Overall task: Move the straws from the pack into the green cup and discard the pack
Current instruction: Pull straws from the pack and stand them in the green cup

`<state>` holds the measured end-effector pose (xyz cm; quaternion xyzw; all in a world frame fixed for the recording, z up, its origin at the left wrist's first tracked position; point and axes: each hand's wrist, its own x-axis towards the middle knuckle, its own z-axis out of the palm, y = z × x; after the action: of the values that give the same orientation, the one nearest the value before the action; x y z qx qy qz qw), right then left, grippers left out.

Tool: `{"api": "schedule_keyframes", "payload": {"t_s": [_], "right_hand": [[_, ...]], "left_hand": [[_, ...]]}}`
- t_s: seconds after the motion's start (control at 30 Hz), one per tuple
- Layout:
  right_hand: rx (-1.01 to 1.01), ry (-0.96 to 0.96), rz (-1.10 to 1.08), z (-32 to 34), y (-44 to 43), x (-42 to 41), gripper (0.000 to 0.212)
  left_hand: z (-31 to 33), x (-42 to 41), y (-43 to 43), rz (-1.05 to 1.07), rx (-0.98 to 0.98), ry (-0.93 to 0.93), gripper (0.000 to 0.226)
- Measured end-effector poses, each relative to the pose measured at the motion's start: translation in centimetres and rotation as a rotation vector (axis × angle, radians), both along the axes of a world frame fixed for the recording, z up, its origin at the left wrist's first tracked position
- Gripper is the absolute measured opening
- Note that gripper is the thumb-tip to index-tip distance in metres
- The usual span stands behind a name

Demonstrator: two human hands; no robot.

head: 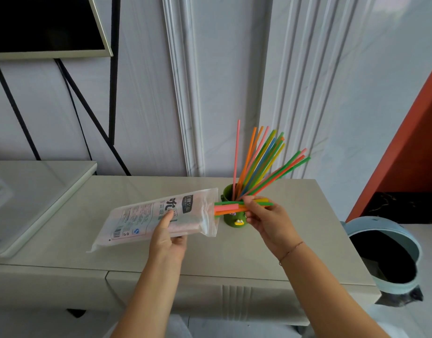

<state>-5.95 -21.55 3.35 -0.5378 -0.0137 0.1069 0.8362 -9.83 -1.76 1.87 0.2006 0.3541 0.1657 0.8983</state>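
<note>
Your right hand [266, 215] pinches a small bunch of straws [228, 208] half-drawn from the mouth of the plastic pack [146, 215], which your left hand [167, 236] grips mid-frame. Step: extraction. Next: pull clear, upend into the green cup [230, 219], already well stocked. Bin [383, 252] waits lower right.

I see pack [159, 217] above counter [137, 254], held in left hand [167, 236], mouth toward right hand [266, 219]. Few straws [228, 208] stick out of pack mouth, pinched by right hand, between both hands. Cup [230, 215] on counter just behind right hand's fingers, more straws [259, 162] standing in it, leaning away to right. Bin [383, 254] on floor, well right of right hand, past counter end. Screen [47, 25] up behind left hand.
</note>
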Motion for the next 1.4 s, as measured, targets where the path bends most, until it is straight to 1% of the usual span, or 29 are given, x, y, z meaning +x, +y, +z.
{"api": "schedule_keyframes", "payload": {"t_s": [0.13, 0.27, 0.37, 0.5, 0.57, 0.63, 0.73, 0.8, 0.9, 1.03, 1.17, 1.27, 1.4], "right_hand": [[0.01, 0.024, -0.046, 0.3, -1.5, 0.8, 0.005], [0.07, 0.041, -0.024, 0.4, -1.8, 1.3, 0.007], [0.143, 0.042, 0.029, 0.3, -0.8, 1.1, 0.009], [0.181, 0.002, 0.091, 0.1, 0.7, 0.6, 0.016], [0.165, -0.024, 0.076, 0.0, 0.9, 0.5, 0.012], [0.126, -0.04, 0.016, 0.0, 0.7, 0.6, 0.007], [0.068, -0.06, -0.073, 0.1, -0.3, 1.1, 0.015], [0.038, -0.082, -0.086, 0.2, -0.8, 1.3, 0.014], [0.027, -0.106, -0.047, 0.2, -0.9, 1.4, 0.011], [0.02, -0.146, 0.061, 0.1, -0.4, 1.2, 0.019], [0.035, -0.156, 0.07, 0.2, 0.4, 0.9, 0.017], [0.012, -0.176, 0.007, 0.3, 0.4, 0.9, 0.012], [-0.067, -0.142, -0.151, 0.5, -0.9, 1.5, 0.013]], "left_hand": [[-0.2, -0.1, 1.2, 0.02, -0.003, -0.001, 0.03], [-0.4, 0.0, 1.3, 0.009, -0.016, -0.003, 0.03], [-0.4, 0.1, 0.5, -0.021, -0.015, 0.013, 0.033], [-0.3, 0.2, -0.5, -0.022, -0.032, 0.002, 0.044], [-0.3, 0.3, -0.7, -0.015, -0.03, 0.006, 0.045], [-0.2, 0.3, -0.4, -0.011, -0.023, 0.012, 0.042], [-0.2, 0.3, 0.7, -0.001, -0.011, 0.017, 0.03], [-0.3, 0.3, 1.2, 0.003, -0.016, 0.018, 0.028], [-0.4, 0.2, 1.0, -0.007, -0.019, 0.014, 0.029], [-0.6, 0.2, 0.1, -0.026, -0.007, 0.003, 0.037], [-0.9, 0.3, -0.5, -0.054, 0.028, -0.006, 0.04], [-0.9, 0.4, -0.1, -0.047, 0.031, 0.001, 0.04], [-1.0, 0.5, 1.5, 0.008, -0.003, 0.005, 0.042]]}}
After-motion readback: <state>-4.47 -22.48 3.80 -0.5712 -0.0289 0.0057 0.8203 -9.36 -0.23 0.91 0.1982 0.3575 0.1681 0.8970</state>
